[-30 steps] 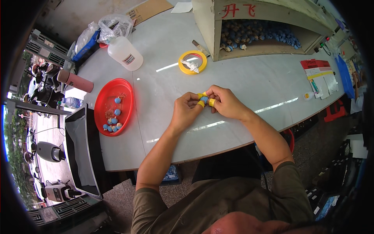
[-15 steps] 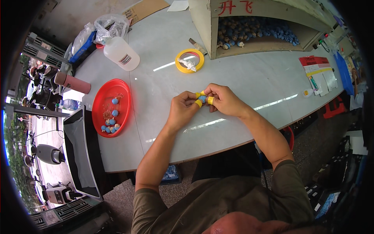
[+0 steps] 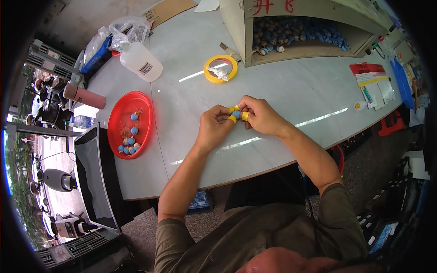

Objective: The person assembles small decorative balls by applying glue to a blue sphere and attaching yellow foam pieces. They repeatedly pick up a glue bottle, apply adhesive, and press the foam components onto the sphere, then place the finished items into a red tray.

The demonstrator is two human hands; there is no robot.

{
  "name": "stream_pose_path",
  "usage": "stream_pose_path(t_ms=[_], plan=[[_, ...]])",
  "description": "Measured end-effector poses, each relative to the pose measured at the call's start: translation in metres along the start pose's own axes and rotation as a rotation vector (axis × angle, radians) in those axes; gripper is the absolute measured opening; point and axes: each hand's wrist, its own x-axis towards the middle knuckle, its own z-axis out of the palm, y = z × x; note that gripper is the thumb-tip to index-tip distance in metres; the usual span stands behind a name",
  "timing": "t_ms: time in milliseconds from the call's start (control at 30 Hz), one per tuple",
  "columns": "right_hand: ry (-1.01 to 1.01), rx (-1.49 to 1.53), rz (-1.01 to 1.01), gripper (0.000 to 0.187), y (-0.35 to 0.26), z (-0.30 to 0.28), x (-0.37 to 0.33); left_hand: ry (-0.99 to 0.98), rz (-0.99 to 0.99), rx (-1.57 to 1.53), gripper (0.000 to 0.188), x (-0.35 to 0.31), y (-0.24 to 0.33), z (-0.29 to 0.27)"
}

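Over the middle of the table, my left hand (image 3: 215, 123) and my right hand (image 3: 258, 116) meet around a small blue piece (image 3: 236, 114). Yellow tape wraps the fingertips of both hands. Both sets of fingers pinch the piece, and they cover most of it, so its full shape is hidden. To the left, a red round tray (image 3: 146, 129) holds several small blue-and-cream pieces (image 3: 131, 141) and some reddish crumbs. Beyond my hands lies a yellow tape ring (image 3: 233, 73) with a crumpled white scrap in it.
A wooden shelf box (image 3: 248, 43) at the back right holds a heap of blue-and-cream pieces (image 3: 291, 36). At the back left stand a white plastic bottle (image 3: 141, 61) and a pink flask (image 3: 86, 96). Papers (image 3: 371, 82) lie at right; a black bin (image 3: 98, 177) adjoins the left edge.
Both hands stay at the same spot with the blue piece between them; the fingers have shifted only very slightly. The whole view has moved a little.
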Motion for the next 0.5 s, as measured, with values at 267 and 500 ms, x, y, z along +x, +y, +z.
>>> stream_pose_path(t_ms=[267, 500], plan=[[0.017, 0.018, 0.014, 0.017, -0.0015, 0.0011, 0.0, 0.035, 0.014, 0.002, 0.015, 0.0002, -0.0026, 0.0025], [0.032, 0.031, 0.015, 0.017, -0.0025, 0.0022, 0.0001, 0.063, 0.002, 0.033, 0.016, 0.0007, 0.0002, 0.0043]])
